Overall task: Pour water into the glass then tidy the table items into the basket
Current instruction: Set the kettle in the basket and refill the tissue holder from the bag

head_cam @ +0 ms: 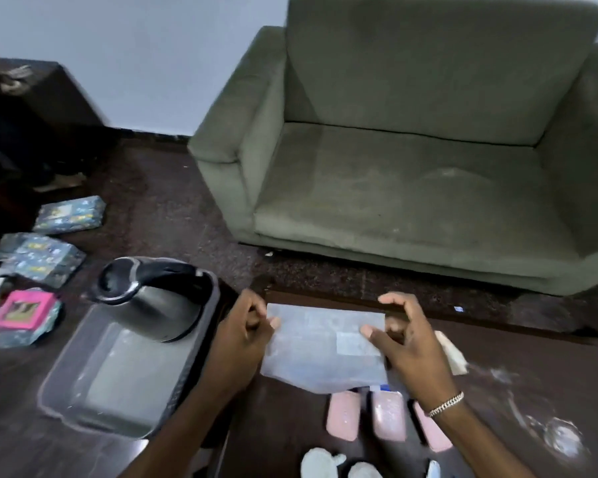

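Note:
A pale grey flat packet (321,346) is held over the dark table (518,360). My left hand (246,332) pinches its left edge. My right hand (404,336) grips its right side, thumb on top and fingers curled above. A dark grey plastic basket (83,408) stands left of the table with a black and steel kettle (152,301) resting inside its far end. A clear glass (563,439) stands at the table's right, blurred. Three pink packets (389,420) lie side by side under the grey packet. White items (320,464) lie at the bottom edge.
A green armchair (411,174) stands beyond the table. On the dark floor at left lie blue patterned packs (69,215) and a pink-framed pack (21,310). A dark cabinet (49,98) is at the far left. A beige item (451,353) lies behind my right hand.

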Demonstrator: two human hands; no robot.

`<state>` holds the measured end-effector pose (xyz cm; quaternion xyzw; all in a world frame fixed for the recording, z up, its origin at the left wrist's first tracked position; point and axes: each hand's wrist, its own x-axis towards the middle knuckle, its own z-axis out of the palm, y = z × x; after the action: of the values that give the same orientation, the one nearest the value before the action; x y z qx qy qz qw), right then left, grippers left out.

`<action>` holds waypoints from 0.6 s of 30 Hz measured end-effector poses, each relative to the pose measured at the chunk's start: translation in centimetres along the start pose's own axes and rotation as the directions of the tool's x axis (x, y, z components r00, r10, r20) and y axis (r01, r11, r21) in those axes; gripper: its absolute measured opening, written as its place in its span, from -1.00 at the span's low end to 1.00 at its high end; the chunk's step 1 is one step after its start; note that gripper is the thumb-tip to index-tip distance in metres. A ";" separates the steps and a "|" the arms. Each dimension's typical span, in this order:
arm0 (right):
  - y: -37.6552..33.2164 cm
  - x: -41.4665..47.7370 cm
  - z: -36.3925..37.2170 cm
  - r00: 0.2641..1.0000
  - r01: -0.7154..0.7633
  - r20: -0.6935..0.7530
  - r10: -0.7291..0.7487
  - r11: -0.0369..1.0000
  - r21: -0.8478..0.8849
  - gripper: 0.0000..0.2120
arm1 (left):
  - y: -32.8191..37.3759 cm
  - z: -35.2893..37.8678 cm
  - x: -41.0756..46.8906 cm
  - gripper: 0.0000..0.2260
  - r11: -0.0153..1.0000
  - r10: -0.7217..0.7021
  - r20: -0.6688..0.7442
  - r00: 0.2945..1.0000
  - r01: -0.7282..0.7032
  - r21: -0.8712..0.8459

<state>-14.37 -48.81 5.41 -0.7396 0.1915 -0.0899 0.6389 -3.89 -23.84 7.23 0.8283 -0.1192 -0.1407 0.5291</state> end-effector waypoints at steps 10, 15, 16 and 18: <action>-0.5 1.3 23.2 0.888 -0.039 0.449 0.103 0.988 -0.150 -0.75 | -9.4 -19.8 -2.3 -0.58 0.954 -0.282 -0.067 0.957 0.287 0.081; 0.4 0.0 32.6 0.821 0.086 0.548 0.158 0.916 -0.392 -0.63 | -15.9 -26.0 -2.3 -0.35 0.838 -0.382 0.018 0.924 0.338 0.428; 0.5 -0.3 33.8 0.801 0.109 0.571 0.180 0.893 -0.436 -0.66 | -16.9 -26.6 -2.3 -0.33 0.801 -0.406 0.026 0.914 0.342 0.491; 0.9 -0.9 36.0 0.763 0.182 0.606 0.226 0.824 -0.536 -0.72 | -18.8 -27.2 -2.4 -0.30 0.731 -0.436 0.037 0.899 0.330 0.597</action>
<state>-1.70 -15.73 -1.36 -0.8767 -0.0134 0.2390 0.4172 4.53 7.71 1.26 0.9398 -0.0282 -0.2761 0.1996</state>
